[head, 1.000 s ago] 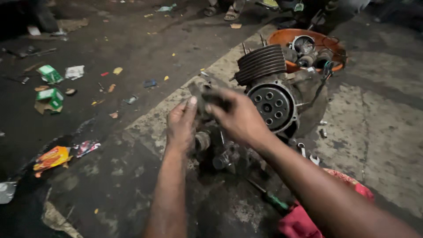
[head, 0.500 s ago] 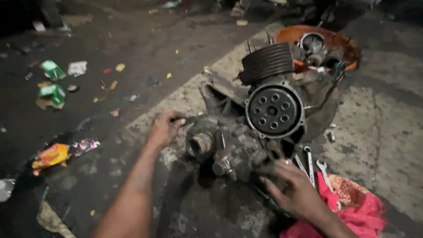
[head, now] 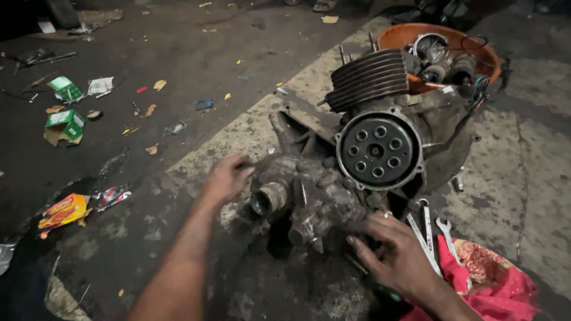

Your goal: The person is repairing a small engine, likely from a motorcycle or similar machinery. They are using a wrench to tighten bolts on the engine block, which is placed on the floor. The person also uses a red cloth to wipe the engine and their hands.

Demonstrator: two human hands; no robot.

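Note:
A greasy small engine (head: pixel 357 154) lies on the oily concrete floor, with a finned cylinder (head: pixel 366 77) at the top and a round clutch plate (head: pixel 377 150) facing me. My left hand (head: pixel 226 177) rests against the left side of its dirty lower casing (head: pixel 303 202), beside a short round pipe stub (head: pixel 269 199). My right hand (head: pixel 395 252) presses fingers-down on the floor at the casing's lower right edge, next to several spanners (head: pixel 431 229). Neither hand visibly holds anything.
An orange basin (head: pixel 392 38) with engine parts stands behind the engine. A red-pink cloth (head: pixel 493 285) lies at the lower right. Green cartons (head: pixel 65 119), wrappers (head: pixel 62 209) and scraps litter the dark floor on the left.
Both hands came off the top of the engine. The left dropped to the casing's left side, the right swung down to the floor by the spanners. The view moved closer.

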